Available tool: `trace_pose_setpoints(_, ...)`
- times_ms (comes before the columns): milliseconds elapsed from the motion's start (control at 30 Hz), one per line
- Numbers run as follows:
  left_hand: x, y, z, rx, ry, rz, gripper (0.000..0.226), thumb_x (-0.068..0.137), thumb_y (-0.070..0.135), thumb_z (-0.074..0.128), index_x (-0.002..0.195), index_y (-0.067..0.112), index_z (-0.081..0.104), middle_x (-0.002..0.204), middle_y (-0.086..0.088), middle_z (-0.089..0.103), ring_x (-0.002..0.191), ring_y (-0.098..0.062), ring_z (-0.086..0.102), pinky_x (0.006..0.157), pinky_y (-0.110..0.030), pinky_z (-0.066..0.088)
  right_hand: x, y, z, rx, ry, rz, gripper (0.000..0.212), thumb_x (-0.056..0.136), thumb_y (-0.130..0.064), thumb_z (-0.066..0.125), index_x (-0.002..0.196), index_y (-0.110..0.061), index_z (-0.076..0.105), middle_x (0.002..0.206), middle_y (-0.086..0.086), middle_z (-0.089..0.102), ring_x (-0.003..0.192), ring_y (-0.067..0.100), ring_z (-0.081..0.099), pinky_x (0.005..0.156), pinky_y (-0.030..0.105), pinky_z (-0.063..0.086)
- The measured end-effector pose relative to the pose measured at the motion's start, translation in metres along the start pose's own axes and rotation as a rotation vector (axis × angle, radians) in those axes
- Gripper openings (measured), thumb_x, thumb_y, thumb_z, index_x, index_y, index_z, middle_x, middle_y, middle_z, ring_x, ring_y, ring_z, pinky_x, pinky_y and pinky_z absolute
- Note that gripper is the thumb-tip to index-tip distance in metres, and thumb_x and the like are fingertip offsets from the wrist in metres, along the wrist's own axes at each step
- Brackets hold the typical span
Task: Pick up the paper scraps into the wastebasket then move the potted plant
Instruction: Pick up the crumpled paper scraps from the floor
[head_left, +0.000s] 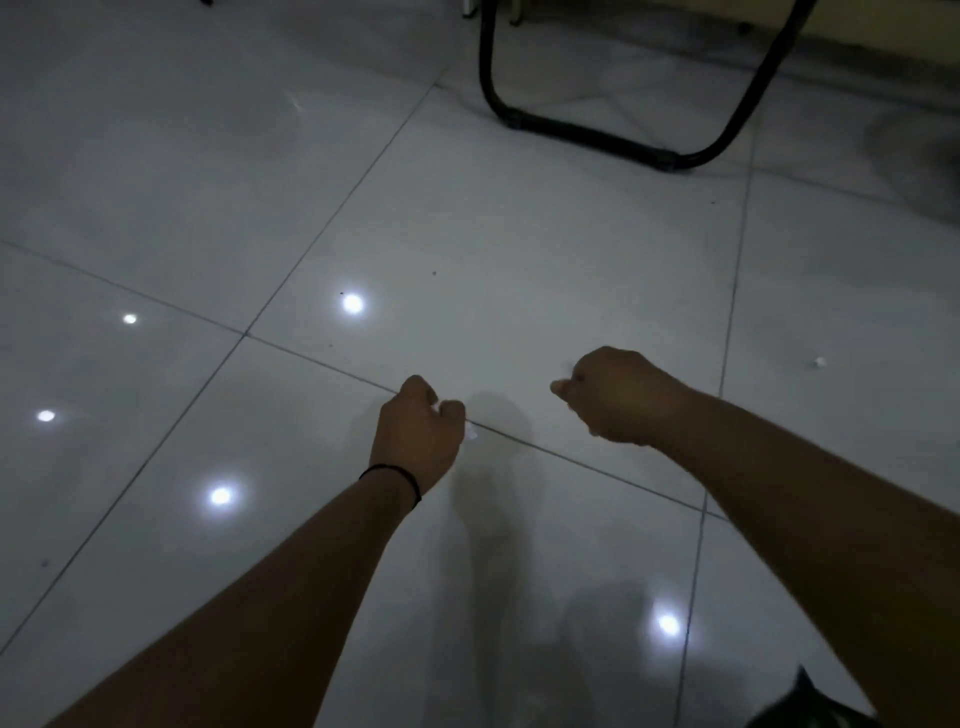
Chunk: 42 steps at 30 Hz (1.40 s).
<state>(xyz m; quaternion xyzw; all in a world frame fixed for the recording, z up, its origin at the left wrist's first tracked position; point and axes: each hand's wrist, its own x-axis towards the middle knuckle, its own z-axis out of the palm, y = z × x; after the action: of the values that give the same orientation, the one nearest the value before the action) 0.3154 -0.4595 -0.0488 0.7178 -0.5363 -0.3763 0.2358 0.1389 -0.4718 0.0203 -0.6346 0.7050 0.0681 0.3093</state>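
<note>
We have a small white paper scrap (820, 361) lying loose on the floor (519, 249) out to our right, well apart from both hands, and a little more white paper (470, 430) peeking from under the curled fingers of our left hand (418, 434), which pinches it near the tile seam. Our right hand (618, 397) hangs beside it with the fingers curled in and the thumb forward; whether it holds a scrap we cannot tell from here, as the palm faces away. Neither the wastebasket nor the potted plant is in view, so we judge this to be the gathering stage, with scraps not yet dropped. To do it well, we keep the left pinch firm so the thin paper doesn't slip out, reach the right hand across to that loose scrap, and nip it from the glossy tile with fingertips, since flat paper on a smooth surface is likely to slide. Beyond our hands stands a black chair frame (582, 130), no obstacle to that reach.
</note>
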Motion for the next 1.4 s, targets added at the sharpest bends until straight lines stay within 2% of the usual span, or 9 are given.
trace_pose_setpoints(167, -0.04, 0.029, 0.009, -0.039, -0.146, 0.066, 0.01, 0.089, 0.012, 0.047, 0.097, 0.017, 0.048, 0.075, 0.003, 0.062, 0.066, -0.007, 0.054, 0.058, -0.016, 0.041, -0.068, 0.049, -0.038, -0.153, -0.006, -0.098, 0.03, 0.097, -0.026, 0.044, 0.106, -0.006, 0.064, 0.107, 0.009, 0.066, 0.093, 0.024, 0.061, 0.066, 0.022, 0.032)
trace_pose_setpoints(367, -0.095, 0.081, 0.025, 0.084, -0.168, 0.194, 0.018, 0.091, 0.022, 0.052, 0.081, 0.011, 0.063, 0.076, -0.005, 0.067, 0.069, -0.012, 0.058, 0.059, -0.01, 0.041, -0.145, 0.146, -0.091, 0.153, 0.082, 0.052, 0.02, 0.092, -0.024, 0.054, 0.097, -0.012, 0.069, 0.07, -0.003, 0.065, 0.052, 0.008, 0.054, 0.042, 0.012, 0.041)
trace_pose_setpoints(500, -0.125, 0.136, 0.028, 0.126, -0.097, 0.326, 0.029, 0.087, 0.032, 0.06, 0.068, 0.01, 0.062, 0.058, 0.001, 0.056, 0.056, -0.009, 0.049, 0.06, -0.02, 0.041, -0.186, 0.194, -0.115, 0.127, 0.123, 0.071, 0.025, 0.092, -0.029, 0.053, 0.1, -0.011, 0.069, 0.063, -0.008, 0.059, 0.058, -0.006, 0.043, 0.048, 0.011, 0.038)
trace_pose_setpoints(700, -0.173, 0.205, 0.044, 0.069, -0.179, 0.383, 0.015, 0.086, 0.024, 0.062, 0.077, 0.017, 0.071, 0.065, 0.006, 0.065, 0.045, 0.004, 0.055, 0.046, 0.001, 0.038, -0.231, 0.252, -0.128, 0.034, 0.326, 0.058, 0.046, 0.091, -0.044, 0.048, 0.093, -0.003, 0.069, 0.094, 0.014, 0.069, 0.088, 0.026, 0.06, 0.078, 0.034, 0.047)
trace_pose_setpoints(800, -0.196, 0.23, 0.052, 0.099, -0.17, 0.457, 0.022, 0.087, 0.028, 0.06, 0.066, 0.024, 0.065, 0.06, 0.018, 0.06, 0.058, 0.006, 0.056, 0.054, 0.007, 0.035, -0.246, 0.279, -0.127, 0.007, 0.347, 0.128, 0.056, 0.09, -0.051, 0.044, 0.086, -0.001, 0.069, 0.089, 0.015, 0.07, 0.086, 0.026, 0.061, 0.078, 0.036, 0.05)
trace_pose_setpoints(967, -0.23, 0.252, 0.081, 0.123, -0.222, 0.546, 0.033, 0.088, 0.037, 0.056, 0.079, 0.009, 0.071, 0.072, 0.004, 0.063, 0.073, -0.008, 0.055, 0.062, -0.006, 0.038, -0.285, 0.32, -0.113, 0.009, 0.38, 0.264, 0.056, 0.093, -0.05, 0.037, 0.072, -0.004, 0.062, 0.079, 0.011, 0.063, 0.078, 0.024, 0.055, 0.061, 0.029, 0.038)
trace_pose_setpoints(1133, -0.246, 0.261, 0.122, 0.237, -0.35, 0.636, 0.023, 0.086, 0.033, 0.059, 0.086, 0.013, 0.07, 0.086, 0.0, 0.066, 0.088, -0.018, 0.059, 0.079, -0.02, 0.04, -0.312, 0.368, -0.098, 0.013, 0.338, 0.401, 0.037, 0.093, -0.041, 0.045, 0.103, -0.008, 0.059, 0.11, 0.012, 0.064, 0.099, 0.027, 0.056, 0.074, 0.029, 0.039)
trace_pose_setpoints(1300, -0.239, 0.279, 0.17, 0.341, -0.48, 0.679, 0.019, 0.085, 0.032, 0.06, 0.091, 0.017, 0.069, 0.095, 0.002, 0.065, 0.09, -0.014, 0.057, 0.076, -0.02, 0.037, -0.311, 0.421, -0.077, 0.09, 0.33, 0.528, 0.036, 0.088, -0.041, 0.055, 0.107, -0.011, 0.057, 0.108, 0.014, 0.064, 0.089, 0.025, 0.054, 0.073, 0.028, 0.04)
trace_pose_setpoints(1400, -0.23, 0.286, 0.202, 0.431, -0.564, 0.693, 0.02, 0.084, 0.034, 0.061, 0.09, 0.017, 0.069, 0.092, 0.005, 0.063, 0.087, -0.012, 0.054, 0.074, -0.02, 0.036, -0.296, 0.451, -0.057, 0.136, 0.278, 0.598, 0.043, 0.086, -0.041, 0.057, 0.114, -0.008, 0.053, 0.114, 0.016, 0.062, 0.104, 0.03, 0.056, 0.078, 0.031, 0.042)
